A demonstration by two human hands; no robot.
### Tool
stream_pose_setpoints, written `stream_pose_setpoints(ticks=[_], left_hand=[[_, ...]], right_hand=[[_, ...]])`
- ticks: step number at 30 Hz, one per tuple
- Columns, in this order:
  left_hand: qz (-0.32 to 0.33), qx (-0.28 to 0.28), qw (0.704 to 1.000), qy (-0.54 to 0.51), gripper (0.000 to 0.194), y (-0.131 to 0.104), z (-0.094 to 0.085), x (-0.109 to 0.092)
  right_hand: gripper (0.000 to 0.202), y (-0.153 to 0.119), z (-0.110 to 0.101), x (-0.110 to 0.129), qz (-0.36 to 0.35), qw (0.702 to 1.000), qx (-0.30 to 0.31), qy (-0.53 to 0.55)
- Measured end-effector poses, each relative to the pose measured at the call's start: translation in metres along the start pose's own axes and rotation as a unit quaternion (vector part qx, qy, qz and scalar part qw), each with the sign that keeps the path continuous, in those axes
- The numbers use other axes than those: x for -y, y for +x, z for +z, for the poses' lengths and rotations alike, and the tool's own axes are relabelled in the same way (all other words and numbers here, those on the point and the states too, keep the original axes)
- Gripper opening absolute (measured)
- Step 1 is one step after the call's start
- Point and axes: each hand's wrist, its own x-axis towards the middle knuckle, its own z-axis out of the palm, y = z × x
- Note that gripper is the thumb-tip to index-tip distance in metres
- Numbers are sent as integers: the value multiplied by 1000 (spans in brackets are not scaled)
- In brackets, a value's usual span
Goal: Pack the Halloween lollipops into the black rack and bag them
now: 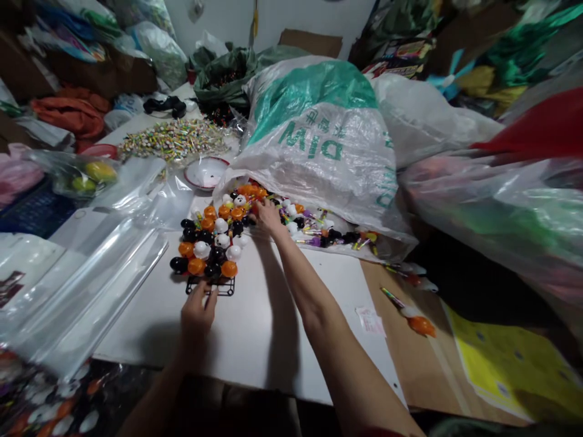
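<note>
My left hand (199, 308) pinches the near edge of a black plastic rack (226, 287) on the white tabletop. Several rows of small round toy heads (221, 241) in orange, black and white fill the rack; the orange ones look like pumpkins, some white ones have dark faces. My right hand (269, 217) reaches into a loose pile of similar toys (298, 220) at the mouth of a large white and green woven sack (319, 130). Its fingers are curled among the toys, and what they grip is hidden.
Clear plastic bags (91, 285) lie flat at the left. Behind the rack are a red-rimmed bowl (206, 172) and a heap of small colourful sticks (177, 139). At the right lie a loose pumpkin toy (419, 325) and yellow sheets (505, 358); stuffed bags (501, 200) crowd that side.
</note>
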Motion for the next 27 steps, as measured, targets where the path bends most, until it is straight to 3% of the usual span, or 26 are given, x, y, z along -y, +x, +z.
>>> stream_pose_setpoints(ticks=[3,5,7,10,13,16,19,21,24,27], left_hand=[[136,35,990,-28,28,-27,-8,-16],[211,98,972,-26,31,-23,2,-43],[222,134,966,12,39,2,24,-79],[159,156,968,114,54,65,64,-133],[128,216,951,183,48,115,90,-165],[161,240,938,191,36,125,103,-165],[200,232,932,196,31,107,105,-148],[236,237,924,186,30,91,100,-139],[277,213,931,108,40,65,77,-130],[291,144,945,-29,38,34,35,-114]], right_hand=[[47,10,3,-11,-49,997,54,-17],[42,-5,5,-23,-86,994,63,-26],[36,-30,2,-37,-105,991,72,-32],[38,-74,-5,-54,-81,993,71,-44],[46,-107,-11,-69,-65,995,45,-56],[33,-127,-17,-80,-81,996,17,-14],[13,-144,-21,-83,-54,997,-50,27],[14,-160,-22,-79,-40,992,-104,56],[23,-188,-19,-64,-14,980,-152,124],[27,-217,-9,-39,68,971,-141,182]])
